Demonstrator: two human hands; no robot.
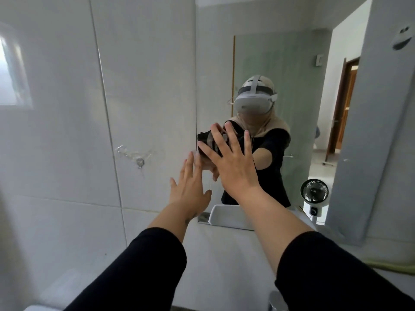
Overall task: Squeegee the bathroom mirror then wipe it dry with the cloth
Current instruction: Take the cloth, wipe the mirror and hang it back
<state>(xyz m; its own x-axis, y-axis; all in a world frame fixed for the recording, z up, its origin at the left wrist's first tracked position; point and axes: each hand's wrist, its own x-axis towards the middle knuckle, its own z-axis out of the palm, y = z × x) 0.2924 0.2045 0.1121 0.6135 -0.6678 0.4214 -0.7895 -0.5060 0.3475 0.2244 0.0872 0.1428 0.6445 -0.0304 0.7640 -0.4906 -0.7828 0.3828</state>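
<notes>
Reaching toward the mirror (280,63), both hands spread flat: the right hand (231,162) presses a dark cloth (205,140) against the glass near its left edge, while the left hand (190,187), grip wide and empty, lies just beside on the tiled wall (67,131).

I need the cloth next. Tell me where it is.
The dark cloth is pressed flat against the mirror under the right hand, close to the mirror's left edge, just above the left hand.
</notes>
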